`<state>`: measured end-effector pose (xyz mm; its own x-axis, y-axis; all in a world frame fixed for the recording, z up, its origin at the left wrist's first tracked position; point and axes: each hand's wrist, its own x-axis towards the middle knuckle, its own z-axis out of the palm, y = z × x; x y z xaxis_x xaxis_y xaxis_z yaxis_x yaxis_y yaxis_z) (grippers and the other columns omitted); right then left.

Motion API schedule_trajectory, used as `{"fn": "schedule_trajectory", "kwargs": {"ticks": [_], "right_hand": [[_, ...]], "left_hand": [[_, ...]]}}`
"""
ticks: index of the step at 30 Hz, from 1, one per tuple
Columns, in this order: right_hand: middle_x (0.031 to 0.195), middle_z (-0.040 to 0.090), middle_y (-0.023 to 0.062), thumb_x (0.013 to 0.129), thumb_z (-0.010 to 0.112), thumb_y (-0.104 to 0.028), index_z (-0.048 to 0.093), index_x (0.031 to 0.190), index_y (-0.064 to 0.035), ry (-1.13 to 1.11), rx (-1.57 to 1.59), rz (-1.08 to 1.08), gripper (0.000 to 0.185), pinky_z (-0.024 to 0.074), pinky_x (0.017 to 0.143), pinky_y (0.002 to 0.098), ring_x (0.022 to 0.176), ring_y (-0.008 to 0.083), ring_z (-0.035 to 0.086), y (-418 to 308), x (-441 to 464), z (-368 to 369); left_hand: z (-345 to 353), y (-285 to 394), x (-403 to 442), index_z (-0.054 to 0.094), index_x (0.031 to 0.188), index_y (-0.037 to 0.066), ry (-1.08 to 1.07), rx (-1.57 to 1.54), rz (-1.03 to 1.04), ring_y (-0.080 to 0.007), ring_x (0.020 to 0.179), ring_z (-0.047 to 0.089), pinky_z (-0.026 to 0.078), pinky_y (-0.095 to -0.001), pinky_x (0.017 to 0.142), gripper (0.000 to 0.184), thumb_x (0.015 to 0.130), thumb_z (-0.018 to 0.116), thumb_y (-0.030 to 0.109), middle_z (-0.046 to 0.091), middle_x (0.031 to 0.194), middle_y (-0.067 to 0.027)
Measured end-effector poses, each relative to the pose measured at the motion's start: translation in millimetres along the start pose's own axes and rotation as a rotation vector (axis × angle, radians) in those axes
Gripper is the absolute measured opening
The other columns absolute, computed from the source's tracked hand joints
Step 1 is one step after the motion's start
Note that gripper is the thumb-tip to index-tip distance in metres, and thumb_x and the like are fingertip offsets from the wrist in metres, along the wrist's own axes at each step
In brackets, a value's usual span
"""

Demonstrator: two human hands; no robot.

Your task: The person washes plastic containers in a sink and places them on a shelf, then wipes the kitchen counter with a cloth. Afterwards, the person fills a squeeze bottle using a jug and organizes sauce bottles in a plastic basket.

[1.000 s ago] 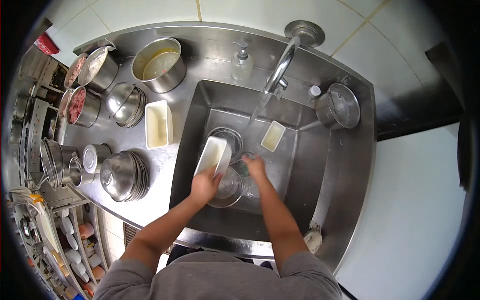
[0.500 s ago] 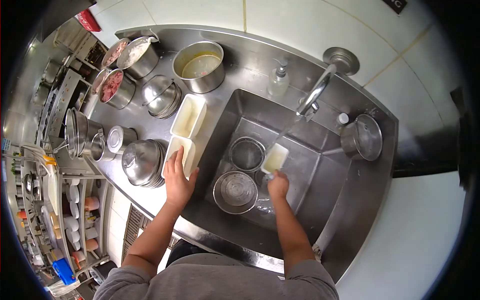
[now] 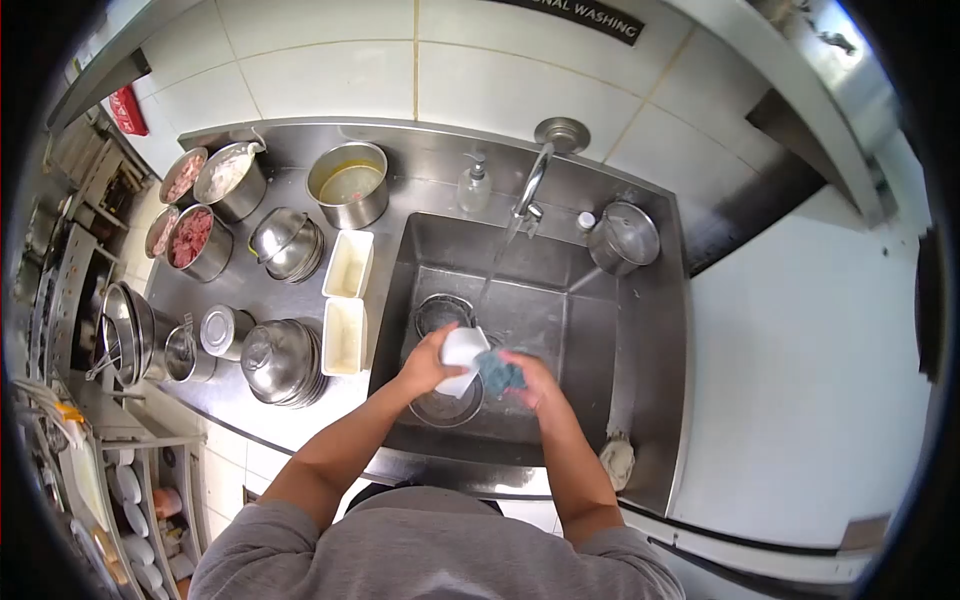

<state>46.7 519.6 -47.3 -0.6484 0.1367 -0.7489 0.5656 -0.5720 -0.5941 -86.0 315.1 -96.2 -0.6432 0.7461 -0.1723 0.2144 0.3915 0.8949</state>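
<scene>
Over the sink (image 3: 590, 345), my left hand (image 3: 427, 362) grips a small white plastic container (image 3: 463, 347), tilted with its outside toward me. My right hand (image 3: 537, 381) is closed on a grey-green scouring pad (image 3: 498, 374), which presses against the container's right side. Below them in the basin sit a round dark-bottomed pan (image 3: 441, 308) and a round metal bowl (image 3: 440, 412), partly hidden by my left hand and the container. Water runs from the faucet (image 3: 530, 200) behind my hands. Two rectangular cream containers (image 3: 349, 262) stand end to end on the counter left of the basin.
Stacked metal bowls (image 3: 275, 360), a large pot (image 3: 348, 190) and pots of raw meat (image 3: 197, 245) crowd the left counter. A soap pump bottle (image 3: 474, 188) stands behind the basin. A metal pot (image 3: 624, 238) sits at the back right, and a crumpled cloth (image 3: 617, 462) at the front right.
My left hand has left the cream container on the counter and now holds the small white container, formerly in my right hand. A scouring pad is now in my right hand. The view has shifted.
</scene>
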Motion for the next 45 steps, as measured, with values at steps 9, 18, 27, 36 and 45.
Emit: {"fn": "schedule_trajectory", "kwargs": {"ticks": [9,18,27,36,45], "right_hand": [[0.132,0.057,0.0197,0.088,0.066,-0.02,0.064,0.117,0.0006,-0.032,-0.425,-0.714,0.035,0.0409,0.102,0.0354,0.123,0.0286,0.054,28.7,-57.5,94.6],[0.085,0.069,0.0166,0.078,0.067,-0.017,0.071,0.093,-0.0044,0.442,-0.928,-0.978,0.02,0.0526,0.076,0.0439,0.086,0.0376,0.066,-8.1,-35.8,121.7],[0.1,0.069,0.02,0.076,0.069,-0.023,0.07,0.09,-0.0043,0.294,-1.209,-0.766,0.024,0.0517,0.078,0.0442,0.093,0.0358,0.066,-51.2,-24.2,90.7],[0.095,0.068,0.0101,0.059,0.079,-0.001,0.066,0.106,0.001,-0.367,-0.655,-0.479,0.049,0.0502,0.082,0.0338,0.087,0.0212,0.065,-66.7,-63.3,29.5],[0.098,0.069,0.011,0.069,0.08,-0.004,0.065,0.11,0.0008,-0.126,-0.204,-0.578,0.043,0.0504,0.084,0.0381,0.091,0.0218,0.066,-104.7,-39.0,-50.8]], "left_hand": [[-46.3,53.1,-15.3,0.049,0.134,0.007,-0.505,-1.401,-0.306,-0.0282,0.114,0.059,0.047,-0.048,0.098,0.054,0.1,0.045,0.049,0.062,0.122,-0.0148],[-42.3,103.7,-25.5,0.049,0.132,0.013,-0.229,-1.191,-0.368,-0.0259,0.114,0.059,0.044,-0.0476,0.099,0.05,0.094,0.06,0.044,0.061,0.124,-0.0081],[-17.3,132.6,-9.2,0.049,0.135,0.009,-0.124,-1.255,-0.433,-0.0299,0.119,0.056,0.043,-0.0508,0.102,0.05,0.1,0.046,0.044,0.057,0.129,-0.0133],[16.9,127.0,15.9,0.055,0.126,0.009,-0.165,-1.344,-0.643,-0.032,0.113,0.059,0.048,-0.0502,0.095,0.04,0.1,0.043,0.038,0.062,0.121,-0.0122],[21.6,107.2,41.1,0.061,0.112,0.002,0.018,-1.259,-0.339,-0.0263,0.097,0.066,0.053,-0.0435,0.088,0.033,0.088,0.063,0.025,0.067,0.108,-0.0137]]}}
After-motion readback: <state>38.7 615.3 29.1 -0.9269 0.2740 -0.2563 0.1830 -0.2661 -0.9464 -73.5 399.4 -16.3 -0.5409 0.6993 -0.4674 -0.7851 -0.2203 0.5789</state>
